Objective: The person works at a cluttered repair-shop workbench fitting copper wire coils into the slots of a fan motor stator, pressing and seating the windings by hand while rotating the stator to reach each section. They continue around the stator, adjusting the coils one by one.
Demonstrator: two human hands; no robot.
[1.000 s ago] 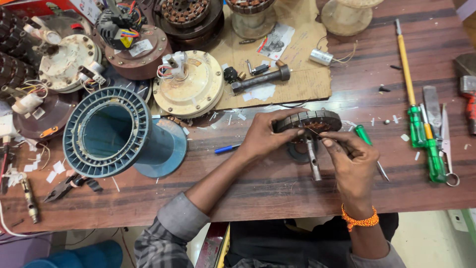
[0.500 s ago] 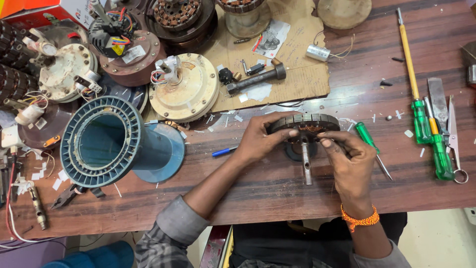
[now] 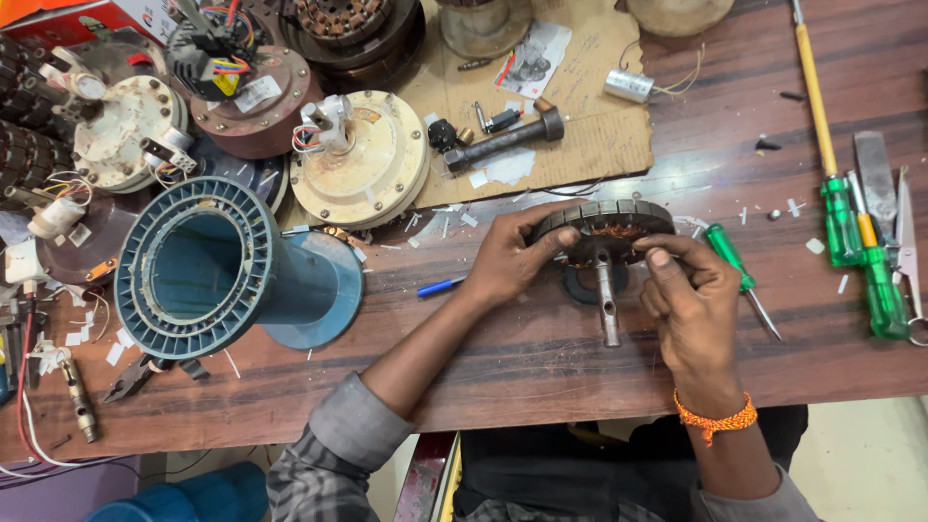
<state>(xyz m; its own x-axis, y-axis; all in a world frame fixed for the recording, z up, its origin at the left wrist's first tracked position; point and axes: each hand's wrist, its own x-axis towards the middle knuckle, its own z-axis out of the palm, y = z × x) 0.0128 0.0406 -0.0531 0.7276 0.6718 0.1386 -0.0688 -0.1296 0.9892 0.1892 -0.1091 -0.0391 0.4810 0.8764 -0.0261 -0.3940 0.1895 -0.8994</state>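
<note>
One motor stator (image 3: 607, 230) with shaft, pinched by left hand (image 3: 512, 259) and right hand (image 3: 688, 302); three green screwdrivers right; bare wood table (image 3: 541, 358) near edge.

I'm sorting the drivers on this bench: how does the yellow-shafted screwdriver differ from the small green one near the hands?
The yellow-shafted screwdriver is much longer than the small green screwdriver. Its shaft is yellow; the small one's is bare metal. It lies near the table's right end, well clear of the right hand, while the small one lies just beside that hand. Both have green handles and lie flat on the wooden table.
</note>
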